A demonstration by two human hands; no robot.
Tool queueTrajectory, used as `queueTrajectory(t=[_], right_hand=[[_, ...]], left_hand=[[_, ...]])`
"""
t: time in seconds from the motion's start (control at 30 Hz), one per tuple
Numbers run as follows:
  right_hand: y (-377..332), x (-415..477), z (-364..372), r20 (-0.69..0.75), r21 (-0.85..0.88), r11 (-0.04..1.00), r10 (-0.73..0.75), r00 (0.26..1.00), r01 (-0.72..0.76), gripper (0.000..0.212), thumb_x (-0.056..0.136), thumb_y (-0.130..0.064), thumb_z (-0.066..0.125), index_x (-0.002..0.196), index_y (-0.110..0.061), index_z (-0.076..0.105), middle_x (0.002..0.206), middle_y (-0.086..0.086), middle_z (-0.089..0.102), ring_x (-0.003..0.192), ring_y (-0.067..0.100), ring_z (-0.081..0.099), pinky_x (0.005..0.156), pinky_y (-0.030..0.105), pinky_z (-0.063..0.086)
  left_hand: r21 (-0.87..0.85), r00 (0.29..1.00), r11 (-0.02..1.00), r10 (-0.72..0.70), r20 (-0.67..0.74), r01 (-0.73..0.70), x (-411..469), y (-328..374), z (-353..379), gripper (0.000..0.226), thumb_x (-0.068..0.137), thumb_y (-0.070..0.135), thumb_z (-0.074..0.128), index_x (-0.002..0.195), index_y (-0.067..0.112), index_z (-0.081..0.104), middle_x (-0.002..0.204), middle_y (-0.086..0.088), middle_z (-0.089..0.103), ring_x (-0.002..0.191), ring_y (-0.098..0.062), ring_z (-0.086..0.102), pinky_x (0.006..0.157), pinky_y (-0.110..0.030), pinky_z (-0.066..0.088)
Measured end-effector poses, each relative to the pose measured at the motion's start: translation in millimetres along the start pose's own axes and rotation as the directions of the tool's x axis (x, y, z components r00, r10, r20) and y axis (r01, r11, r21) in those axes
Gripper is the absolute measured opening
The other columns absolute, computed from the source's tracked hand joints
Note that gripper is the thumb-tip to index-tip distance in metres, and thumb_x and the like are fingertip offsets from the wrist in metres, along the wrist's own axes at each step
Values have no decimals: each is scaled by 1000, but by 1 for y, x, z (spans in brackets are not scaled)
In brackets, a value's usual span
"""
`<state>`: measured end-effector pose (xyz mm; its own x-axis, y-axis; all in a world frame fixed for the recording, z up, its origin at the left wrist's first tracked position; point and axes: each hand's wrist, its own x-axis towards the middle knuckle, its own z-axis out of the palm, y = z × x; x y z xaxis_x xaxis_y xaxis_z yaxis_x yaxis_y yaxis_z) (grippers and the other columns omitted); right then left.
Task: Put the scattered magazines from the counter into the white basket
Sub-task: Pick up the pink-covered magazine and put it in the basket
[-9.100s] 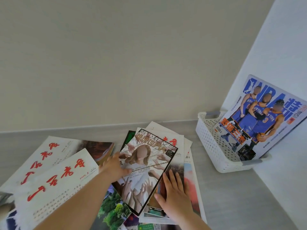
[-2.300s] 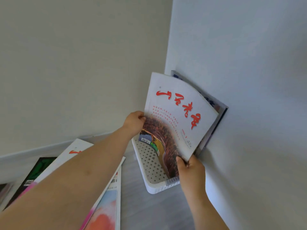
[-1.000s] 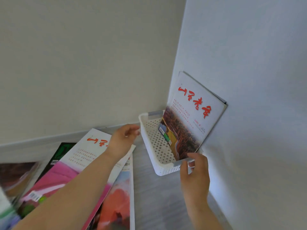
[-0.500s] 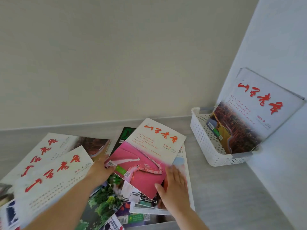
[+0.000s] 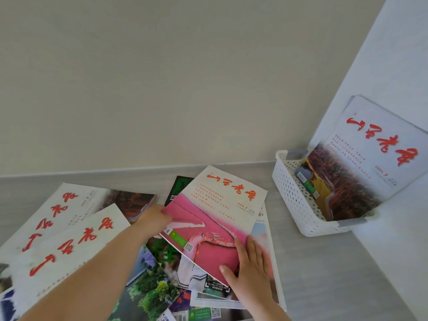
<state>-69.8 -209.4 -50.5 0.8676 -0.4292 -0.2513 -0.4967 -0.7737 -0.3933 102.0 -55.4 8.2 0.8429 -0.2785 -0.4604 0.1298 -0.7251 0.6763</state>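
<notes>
1. The white basket (image 5: 294, 195) sits at the right of the frame, on the worktop (image 5: 324, 274) and against the side wall (image 5: 382, 66). A white magazine with red lettering (image 5: 370, 163) stands tilted in it and leans back on that wall. The edge of another cover shows just behind it.
2. The other magazines lie overlapping on the worktop in the lower left and centre, well apart from the basket. Two white covers with red lettering (image 5: 69, 246) lie at the left, a leafy green cover (image 5: 148, 290) is at the bottom, and a dark cover (image 5: 180, 186) pokes out near the back edge.
3. The pink magazine (image 5: 215, 218) lies on top of the centre pile, its left edge raised a little.
4. The left grip (image 5: 152, 221) pinches the pink magazine's left edge with curled fingers.
5. The right grip (image 5: 250, 267) lies spread and flat, fingers straight, on the pink magazine's lower right corner and the cover beneath it.
</notes>
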Motion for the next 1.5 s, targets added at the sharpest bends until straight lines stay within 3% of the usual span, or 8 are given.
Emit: queueTrajectory(t=[0.17, 0.27, 0.4, 0.57, 0.97, 1.1, 1.27, 1.5], right_hand=[[2, 2, -8, -7, 153, 988, -7, 1000, 8, 71, 84, -46, 48, 140, -29, 8, 154, 2, 4, 142, 19, 1, 116, 35, 2], [1, 4, -17, -139, 458, 889, 53, 989, 17, 54, 82, -28, 57, 131, -19, 34, 131, 2, 47, 126, 20, 39, 106, 34, 33], [-3, 11, -37, -73, 829, 557, 206, 976, -56, 37, 85, -16, 56, 120, -16, 44, 106, -4, 56, 90, 8, 53, 74, 17, 43], [9, 17, -73, 107, 993, 20, 233, 966, -115, 20, 86, -4, 51, 98, -18, 58, 75, 1, 71, 63, 16, 68, 57, 32, 54], [44, 3, -151, -350, 917, 283, 238, 906, 279, 30, 78, 6, 55, 76, -19, 70, 58, -17, 69, 59, 4, 59, 59, 23, 45], [62, 3, -179, -467, 859, 353, 247, 849, 370, 40, 79, 8, 54, 67, -29, 65, 54, -23, 67, 52, -6, 57, 53, 15, 48], [92, 10, -213, -545, 802, 443, 271, 793, 400, 33, 81, -6, 59, 67, -35, 65, 56, -26, 66, 57, -1, 60, 63, 27, 51], [127, 25, -239, -669, 714, 515, 301, 679, 475, 38, 81, -5, 59, 71, -42, 62, 70, -25, 62, 59, -16, 58, 50, 1, 44]], left_hand=[[-28, 991, 990, 134, -17, -135, -11, 0, -1, 24, 84, -2, 37, 79, 18, 49, 76, -6, 53, 65, -24, 57, 54, -31, 53], [-255, 974, 941, 203, -97, -221, -23, -3, 1, 36, 84, -12, 36, 83, 22, 44, 85, 3, 53, 69, -19, 58, 44, -24, 55], [-405, 956, 866, 270, -117, -294, -39, -1, 2, 40, 86, -12, 39, 82, 27, 46, 88, 6, 56, 72, -14, 59, 41, -15, 52], [-510, 943, 797, 317, -103, -324, -51, 6, 2, 39, 85, -14, 41, 87, 24, 48, 86, -3, 59, 69, -18, 60, 44, -19, 53], [-338, 895, 833, 439, -82, -439, -50, 91, 22, 65, 78, -13, 51, 131, 23, 36, 89, -4, 69, 72, -22, 63, 62, -33, 51], [-86, 850, 851, 500, -168, -518, -39, 149, 40, 37, 82, -6, 49, 116, 8, 55, 109, -14, 66, 77, -17, 59, 58, -15, 44], [-38, 804, 818, 554, -218, -574, -19, 222, 59, 24, 84, -1, 53, 107, 0, 58, 105, -18, 64, 85, -24, 56, 79, -29, 44], [-112, 790, 789, 574, -217, -604, 2, 287, 96, 25, 82, -6, 49, 106, -7, 55, 100, -25, 63, 96, -35, 59, 94, -49, 47]])
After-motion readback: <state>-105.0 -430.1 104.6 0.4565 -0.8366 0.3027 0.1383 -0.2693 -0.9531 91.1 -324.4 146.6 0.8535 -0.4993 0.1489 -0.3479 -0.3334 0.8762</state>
